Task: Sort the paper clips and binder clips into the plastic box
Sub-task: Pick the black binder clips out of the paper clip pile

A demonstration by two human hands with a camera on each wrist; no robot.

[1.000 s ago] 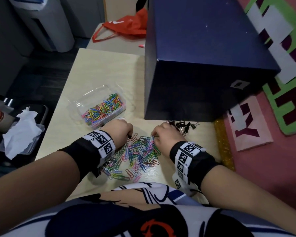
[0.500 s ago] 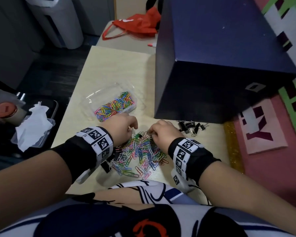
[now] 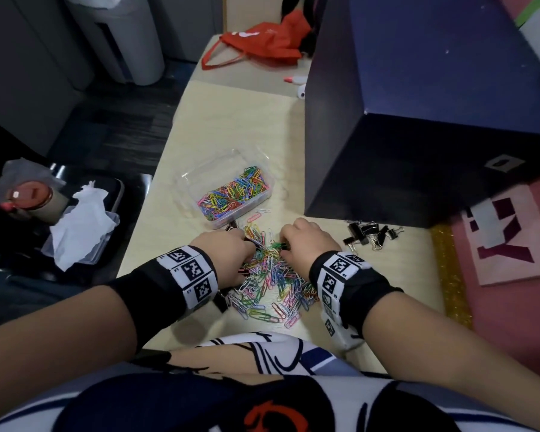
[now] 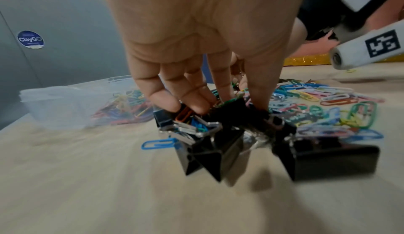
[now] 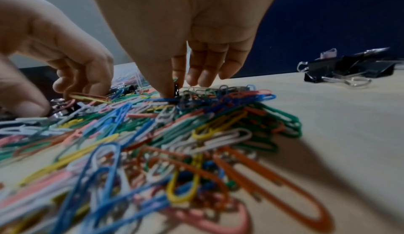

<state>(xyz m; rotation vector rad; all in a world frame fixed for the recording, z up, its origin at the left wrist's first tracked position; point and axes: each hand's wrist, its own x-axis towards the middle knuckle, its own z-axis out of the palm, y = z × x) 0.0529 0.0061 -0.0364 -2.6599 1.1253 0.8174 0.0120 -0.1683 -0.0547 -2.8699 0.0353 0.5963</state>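
A heap of coloured paper clips (image 3: 272, 279) lies on the table's near part, with black binder clips mixed in. My left hand (image 3: 245, 244) digs into its far left edge; in the left wrist view its curled fingers (image 4: 196, 103) grip black binder clips (image 4: 210, 151) with a few paper clips caught among them. My right hand (image 3: 282, 244) is at the heap's far right, where thumb and forefinger (image 5: 166, 89) pinch a small black binder clip (image 5: 176, 89). The clear plastic box (image 3: 264, 194), part full of paper clips, stands just beyond the heap.
A small group of black binder clips (image 3: 368, 235) lies right of the heap, before a big dark blue box (image 3: 418, 120) that walls off the right. A red bag (image 3: 262, 42) lies far back. Left of the table's edge (image 3: 144, 226) is a tissue (image 3: 75, 222).
Both hands have drawn closer together at the far edge of the heap, and the left fingers have closed on binder clips. The head view has shifted, so the table sits further right.
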